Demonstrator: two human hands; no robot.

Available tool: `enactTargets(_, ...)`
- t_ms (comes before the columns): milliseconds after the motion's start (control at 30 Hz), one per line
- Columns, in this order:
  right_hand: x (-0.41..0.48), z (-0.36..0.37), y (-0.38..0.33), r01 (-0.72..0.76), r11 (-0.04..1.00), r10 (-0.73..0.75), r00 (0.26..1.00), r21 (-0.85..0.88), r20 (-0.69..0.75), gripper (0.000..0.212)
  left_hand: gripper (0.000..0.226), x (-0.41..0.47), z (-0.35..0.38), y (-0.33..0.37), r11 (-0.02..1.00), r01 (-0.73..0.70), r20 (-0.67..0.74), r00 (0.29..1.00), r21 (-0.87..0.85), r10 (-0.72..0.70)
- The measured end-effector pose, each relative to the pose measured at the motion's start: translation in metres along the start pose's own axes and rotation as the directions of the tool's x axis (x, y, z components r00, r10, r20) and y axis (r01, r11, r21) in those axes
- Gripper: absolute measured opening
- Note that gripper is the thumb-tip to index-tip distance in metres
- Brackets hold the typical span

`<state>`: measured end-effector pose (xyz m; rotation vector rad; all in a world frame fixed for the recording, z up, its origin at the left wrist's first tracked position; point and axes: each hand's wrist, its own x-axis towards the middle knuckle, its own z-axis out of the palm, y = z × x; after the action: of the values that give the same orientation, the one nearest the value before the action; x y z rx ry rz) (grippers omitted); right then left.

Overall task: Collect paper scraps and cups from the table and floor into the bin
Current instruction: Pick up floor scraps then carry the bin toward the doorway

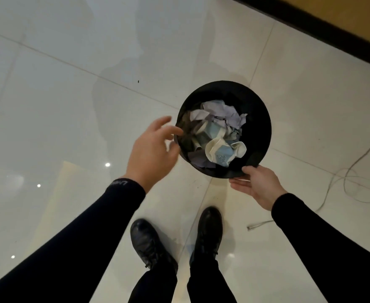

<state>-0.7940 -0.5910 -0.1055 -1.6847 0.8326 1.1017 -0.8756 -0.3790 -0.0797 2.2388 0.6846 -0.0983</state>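
The right hand grips the near rim of a black bin holding crumpled paper and crushed cups; the left hand spreads just beside it, above the tiled floor.

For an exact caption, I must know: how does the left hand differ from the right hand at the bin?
The left hand is open with spread fingers and holds nothing; the right hand grips the bin by its rim. The left hand is at the bin's left side; the right hand is at its near edge. Both wear black sleeves.
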Motion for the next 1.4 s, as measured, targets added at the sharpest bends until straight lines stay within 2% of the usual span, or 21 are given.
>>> enactTargets(67, 0.0, 0.002, 0.0, 0.054, 0.998, -0.055, 0.998, -0.026, -0.031, 0.017, 0.025, -0.005, -0.014, -0.016, 0.981, 0.174, -0.113, 0.976, -0.084, -0.183)
enactTargets(133, -0.005, 0.007, -0.005, 0.113, 0.992, -0.117, 0.991, -0.061, -0.061, 0.016, 0.024, -0.012, -0.035, -0.033, 0.94, 0.324, -0.164, 0.927, -0.104, -0.338)
enactTargets(267, -0.041, 0.017, -0.021, 0.165, 0.984, -0.169, 0.983, -0.062, -0.077, 0.015, 0.02, -0.029, -0.086, -0.044, 0.912, 0.405, -0.161, 0.898, -0.057, -0.409)
enactTargets(367, -0.096, 0.018, -0.042, 0.174, 0.985, -0.175, 0.979, -0.023, -0.105, 0.015, 0.016, -0.037, -0.137, -0.025, 0.918, 0.393, -0.153, 0.905, -0.052, -0.396)
enactTargets(533, -0.232, 0.03, -0.119, 0.171, 0.985, -0.169, 0.984, 0.026, -0.059, 0.017, 0.013, -0.046, -0.273, 0.049, 0.903, 0.383, -0.101, 0.908, -0.193, -0.407)
enactTargets(667, -0.354, 0.052, -0.193, 0.307, 0.952, -0.307, 0.951, 0.005, -0.04, 0.02, 0.01, -0.053, -0.406, 0.119, 0.929, 0.297, -0.092, 0.942, -0.22, -0.323)
enactTargets(833, -0.453, 0.084, -0.292, 0.456, 0.887, -0.451, 0.89, -0.07, 0.069, 0.019, 0.011, -0.046, -0.54, 0.176, 0.956, 0.182, -0.215, 0.948, -0.23, -0.233)
enactTargets(1033, -0.505, 0.119, -0.42, 0.53, 0.848, -0.524, 0.84, -0.004, 0.144, 0.019, 0.013, 0.001, -0.647, 0.221, 0.978, 0.106, -0.317, 0.935, -0.182, -0.16)
enactTargets(1400, -0.506, 0.193, -0.639, 0.543, 0.839, -0.529, 0.814, 0.008, 0.241, 0.013, 0.012, 0.144, -0.772, 0.279, 0.983, 0.08, -0.423, 0.895, -0.167, -0.145)
